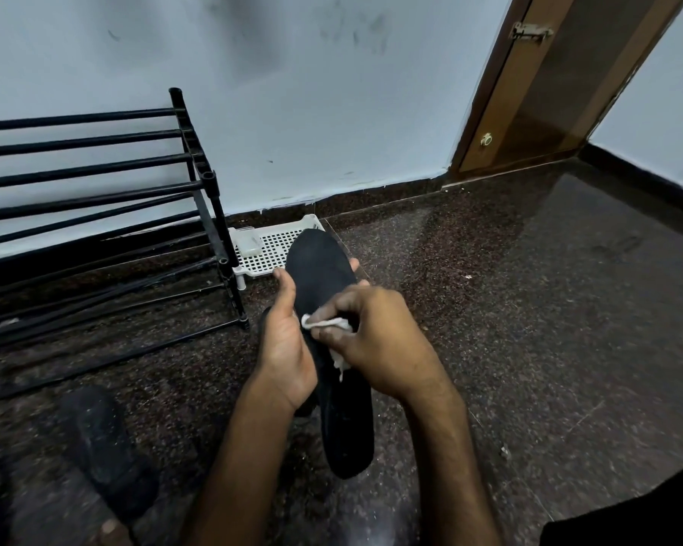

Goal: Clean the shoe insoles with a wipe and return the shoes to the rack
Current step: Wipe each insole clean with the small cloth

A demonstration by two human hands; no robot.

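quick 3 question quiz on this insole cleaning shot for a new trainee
1. True or false: the right hand presses a white wipe onto the black insole.
2. Which hand grips the insole itself, without the wipe? A) left hand B) right hand C) neither
3. Fill in: the white perforated tray stands on the floor beside the black shoe ____.

Key: 1 true. 2 A. 3 rack.
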